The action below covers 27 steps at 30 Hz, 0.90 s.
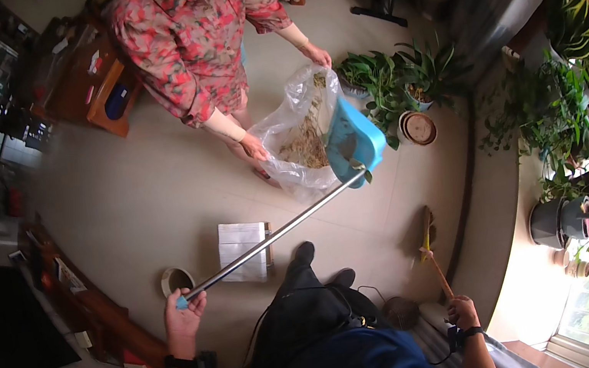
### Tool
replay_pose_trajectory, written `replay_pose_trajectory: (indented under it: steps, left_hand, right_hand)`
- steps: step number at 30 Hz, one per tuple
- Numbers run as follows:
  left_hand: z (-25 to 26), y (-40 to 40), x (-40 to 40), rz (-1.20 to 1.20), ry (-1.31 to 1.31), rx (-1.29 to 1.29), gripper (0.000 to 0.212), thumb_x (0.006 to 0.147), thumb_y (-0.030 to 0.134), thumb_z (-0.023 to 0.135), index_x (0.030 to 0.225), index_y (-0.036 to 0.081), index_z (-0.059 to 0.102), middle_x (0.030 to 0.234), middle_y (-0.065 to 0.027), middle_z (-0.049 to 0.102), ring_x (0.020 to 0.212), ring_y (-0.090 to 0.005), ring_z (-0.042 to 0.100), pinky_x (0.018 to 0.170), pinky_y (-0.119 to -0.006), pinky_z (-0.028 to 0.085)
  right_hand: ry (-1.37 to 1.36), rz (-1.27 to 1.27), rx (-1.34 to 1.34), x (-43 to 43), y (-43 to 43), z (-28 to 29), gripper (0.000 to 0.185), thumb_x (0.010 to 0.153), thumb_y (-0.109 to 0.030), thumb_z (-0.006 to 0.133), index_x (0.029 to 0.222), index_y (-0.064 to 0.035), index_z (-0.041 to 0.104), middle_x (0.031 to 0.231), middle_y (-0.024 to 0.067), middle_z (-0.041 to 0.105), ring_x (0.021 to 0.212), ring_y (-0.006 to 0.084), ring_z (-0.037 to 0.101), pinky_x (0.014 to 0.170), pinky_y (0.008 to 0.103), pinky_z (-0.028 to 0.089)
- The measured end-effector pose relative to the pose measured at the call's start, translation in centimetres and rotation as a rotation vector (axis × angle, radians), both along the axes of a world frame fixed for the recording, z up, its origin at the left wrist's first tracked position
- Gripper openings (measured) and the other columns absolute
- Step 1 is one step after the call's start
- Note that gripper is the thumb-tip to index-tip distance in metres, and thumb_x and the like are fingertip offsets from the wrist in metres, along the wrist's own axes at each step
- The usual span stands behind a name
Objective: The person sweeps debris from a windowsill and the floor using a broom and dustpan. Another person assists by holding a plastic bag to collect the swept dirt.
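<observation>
My left hand grips the end of the long metal handle of a blue plastic dustpan. The pan is tilted at the mouth of a clear plastic bag, with some dirt and a few leaves in it. Dry plant debris lies inside the bag, which a person holds by its rim with both hands. My right hand is closed around the wooden handle of a broom, whose head is down near the floor at the right.
Potted plants and stacked pots stand on the floor beyond the bag. Papers on a box and a round container are near my left. More plants line the window sill. A wooden cabinet stands behind the person.
</observation>
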<state>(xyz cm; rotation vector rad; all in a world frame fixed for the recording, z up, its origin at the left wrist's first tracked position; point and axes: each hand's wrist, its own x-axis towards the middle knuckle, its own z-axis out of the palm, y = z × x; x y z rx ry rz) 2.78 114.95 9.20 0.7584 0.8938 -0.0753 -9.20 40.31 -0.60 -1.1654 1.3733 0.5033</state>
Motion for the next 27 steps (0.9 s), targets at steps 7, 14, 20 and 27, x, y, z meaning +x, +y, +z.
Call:
replay_pose_trajectory:
  steps: [7, 14, 20, 27]
  left_hand:
    - [-11.2, -3.2, -3.1, 0.225, 0.130, -0.269, 0.013, 0.097, 0.017, 0.062, 0.101, 0.005, 0.064, 0.092, -0.0069, 0.071, 0.062, -0.0102, 0.061, 0.067, -0.029, 0.060]
    - [-12.9, -6.2, -2.7, 0.260, 0.195, -0.394, 0.014, 0.100, 0.018, 0.060, 0.101, 0.004, 0.063, 0.086, -0.0068, 0.068, 0.065, -0.0112, 0.062, 0.065, -0.028, 0.058]
    - [-10.8, -5.8, -1.6, -0.138, 0.239, -0.120, 0.018, 0.101, 0.022, 0.065, 0.098, 0.004, 0.064, 0.081, -0.0050, 0.065, 0.071, -0.0136, 0.065, 0.061, -0.026, 0.056]
    - [-11.1, -4.6, 3.3, -1.142, 0.412, 0.514, 0.014, 0.081, 0.018, 0.068, 0.079, 0.004, 0.066, 0.069, -0.0056, 0.065, 0.060, -0.0162, 0.063, 0.055, -0.030, 0.050]
  right_hand:
    - [-0.016, -0.022, 0.011, 0.7, 1.5, 1.5, 0.014, 0.090, 0.004, 0.051, 0.096, -0.0080, 0.051, 0.067, -0.0015, 0.043, 0.047, 0.0042, 0.038, 0.036, 0.0193, 0.029]
    - [-0.031, 0.059, 0.080, 2.1, 2.9, 3.4, 0.010, 0.094, 0.000, 0.054, 0.091, -0.0089, 0.052, 0.069, -0.0006, 0.046, 0.049, 0.0044, 0.040, 0.038, 0.0196, 0.030]
    - [-0.025, 0.118, 0.065, 4.2, 5.0, 3.0, 0.004, 0.094, -0.004, 0.056, 0.094, -0.0080, 0.054, 0.072, 0.0010, 0.049, 0.051, 0.0053, 0.042, 0.039, 0.0201, 0.032]
    - [-0.032, 0.088, 0.118, 4.8, 7.3, 2.5, 0.003, 0.098, -0.010, 0.058, 0.098, -0.0085, 0.054, 0.072, 0.0019, 0.049, 0.051, 0.0066, 0.042, 0.039, 0.0201, 0.032]
